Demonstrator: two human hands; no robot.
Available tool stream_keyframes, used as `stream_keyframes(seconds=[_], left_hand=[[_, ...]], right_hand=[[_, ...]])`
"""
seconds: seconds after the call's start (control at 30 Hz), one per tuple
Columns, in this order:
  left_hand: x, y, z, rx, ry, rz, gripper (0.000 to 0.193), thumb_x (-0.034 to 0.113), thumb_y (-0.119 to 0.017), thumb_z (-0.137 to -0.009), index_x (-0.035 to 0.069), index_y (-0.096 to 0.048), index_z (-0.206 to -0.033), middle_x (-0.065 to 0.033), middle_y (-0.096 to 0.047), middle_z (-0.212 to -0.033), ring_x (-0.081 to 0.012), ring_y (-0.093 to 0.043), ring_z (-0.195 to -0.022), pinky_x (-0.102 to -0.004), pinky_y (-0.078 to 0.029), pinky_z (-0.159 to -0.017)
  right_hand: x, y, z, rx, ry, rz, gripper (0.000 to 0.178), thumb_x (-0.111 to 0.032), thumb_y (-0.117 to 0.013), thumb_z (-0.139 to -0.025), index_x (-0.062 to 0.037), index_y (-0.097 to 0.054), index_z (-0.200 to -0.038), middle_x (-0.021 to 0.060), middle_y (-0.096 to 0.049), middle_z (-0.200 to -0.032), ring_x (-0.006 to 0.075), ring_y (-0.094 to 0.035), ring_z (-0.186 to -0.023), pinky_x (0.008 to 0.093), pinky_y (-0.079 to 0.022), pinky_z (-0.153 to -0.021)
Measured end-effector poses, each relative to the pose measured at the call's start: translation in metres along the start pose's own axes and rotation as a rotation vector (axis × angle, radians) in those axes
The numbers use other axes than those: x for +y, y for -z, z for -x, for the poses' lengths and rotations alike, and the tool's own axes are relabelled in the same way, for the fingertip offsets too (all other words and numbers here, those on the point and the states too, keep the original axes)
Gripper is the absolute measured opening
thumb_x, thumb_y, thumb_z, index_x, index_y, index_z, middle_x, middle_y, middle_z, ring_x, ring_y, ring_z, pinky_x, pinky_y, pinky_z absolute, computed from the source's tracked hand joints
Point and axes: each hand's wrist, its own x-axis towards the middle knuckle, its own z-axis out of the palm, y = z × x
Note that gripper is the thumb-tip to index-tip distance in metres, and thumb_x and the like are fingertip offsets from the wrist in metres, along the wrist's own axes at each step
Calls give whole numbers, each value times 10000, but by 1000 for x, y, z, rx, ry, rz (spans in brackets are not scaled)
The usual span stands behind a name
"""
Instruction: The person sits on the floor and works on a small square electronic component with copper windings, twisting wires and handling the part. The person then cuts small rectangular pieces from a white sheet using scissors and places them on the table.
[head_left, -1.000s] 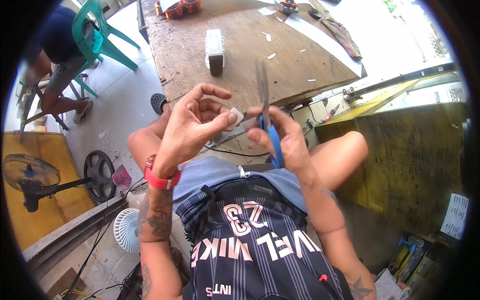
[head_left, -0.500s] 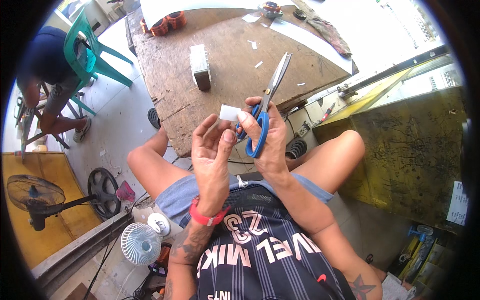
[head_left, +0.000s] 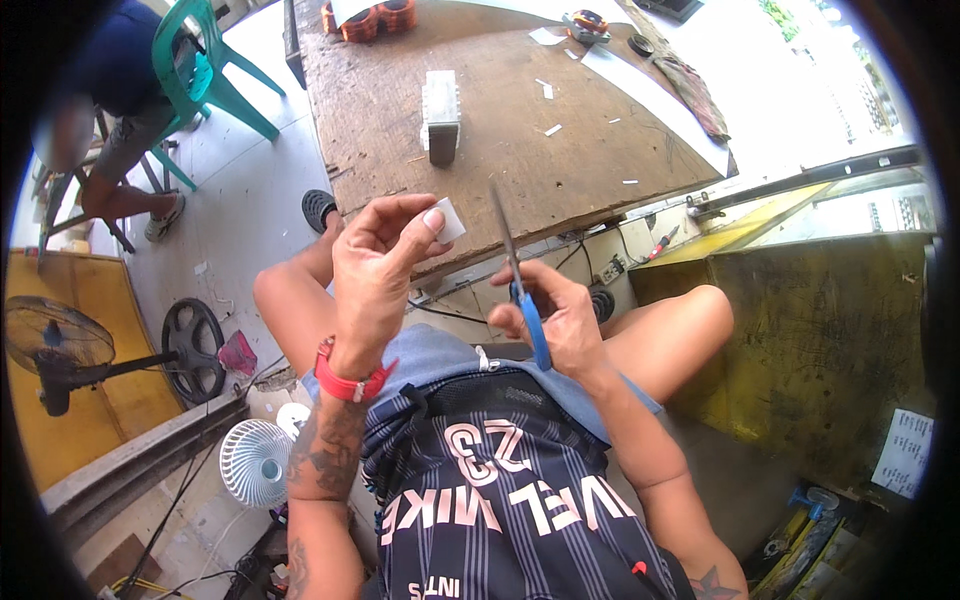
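Observation:
Between the thumb and fingers of my left hand [head_left: 375,265] is pinched a small white piece of paper [head_left: 452,222], held above the table's near edge. My right hand [head_left: 560,315] grips blue-handled scissors [head_left: 530,318], their blades pointing up and away, apart from the paper. Seen nearly edge-on, the blades do not show whether they are parted. Past my hands, a block of stacked metal sheets [head_left: 442,115] stands on the wooden table [head_left: 520,130]. Thin white paper scraps [head_left: 547,90] lie to its right.
Copper-wire coils [head_left: 375,18] and a small wound motor core [head_left: 586,26] lie at the table's far side, near a large white sheet [head_left: 650,100]. A person sits by a green chair [head_left: 195,75] at left. Two fans, one white [head_left: 257,462], stand at lower left.
The white piece of paper has passed from my right hand to my left. My hands have moved apart, and the scissors have turned more edge-on and come down toward me.

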Motion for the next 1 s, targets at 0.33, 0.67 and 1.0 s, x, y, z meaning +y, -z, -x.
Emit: stream_keyframes(seconds=[0.33, 0.67, 1.0], left_hand=[[5, 1, -4, -93, 43, -24, 214, 94, -780, -986, -21, -725, -1158, -68, -748, -1083, -110, -725, -962, -280, -653, -841], [2, 1, -2, -78, 34, -40, 204, 86, -787, -978, -20, -729, -1142, -70, -753, -1084, -108, -727, -967, -269, -649, -841], [-1, 4, -4, -94, 42, -36, 203, 87, -789, -976, -15, -734, -1143, -70, -757, -1081, -100, -726, -952, -259, -644, -831]], right_hand=[[16, -8, 5, -65, 67, 116, 619, -510, -909, -843, 2, -696, -1118, 4, -594, -728, 73, -509, -685, 274, -435, -603], [15, -10, 7, -76, 49, 132, 507, -376, -909, -882, -3, -696, -1150, -28, -594, -789, 48, -511, -714, 235, -418, -625], [26, -14, 8, -23, 75, 77, 539, -420, -925, -848, 8, -705, -1093, 4, -575, -695, 71, -466, -644, 278, -396, -565]])
